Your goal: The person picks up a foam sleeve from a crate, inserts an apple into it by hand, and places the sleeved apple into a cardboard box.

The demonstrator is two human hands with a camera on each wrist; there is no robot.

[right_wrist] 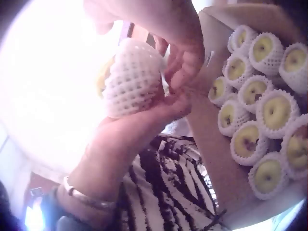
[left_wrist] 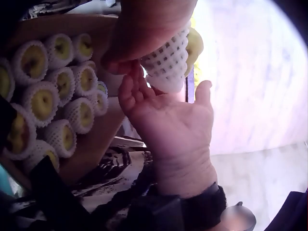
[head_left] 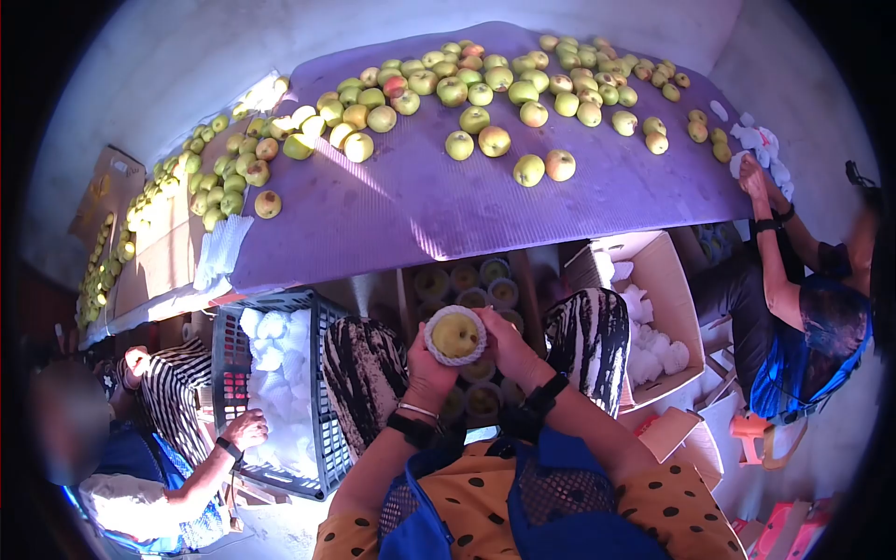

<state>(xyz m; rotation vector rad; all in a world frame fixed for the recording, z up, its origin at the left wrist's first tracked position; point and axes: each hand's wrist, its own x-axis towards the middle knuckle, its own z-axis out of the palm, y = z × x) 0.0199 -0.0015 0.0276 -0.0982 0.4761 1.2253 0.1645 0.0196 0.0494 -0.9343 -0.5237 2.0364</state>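
Observation:
In the head view, a yellow-green apple (head_left: 455, 335) in a white foam net (left_wrist: 167, 62) sits in my left hand (head_left: 429, 373), which holds it over the crate between my knees. The left hand (right_wrist: 120, 139) curls round the netted apple from below in the right wrist view. My right hand (head_left: 511, 353) is close beside the apple. Its palm faces up in the left wrist view, the right hand's (left_wrist: 168, 120) thumb apart and its fingers loosely bent near the net's lower end. Netted apples (right_wrist: 276, 110) fill a cardboard box (right_wrist: 211, 144) below.
A purple-covered table (head_left: 373, 205) bears many loose apples (head_left: 453, 91). White foam nets fill a black plastic crate (head_left: 224, 373) on the left and a carton (head_left: 686, 317) on the right. One person's hand (head_left: 245, 429) is at the crate; another person (head_left: 812, 308) works at the right.

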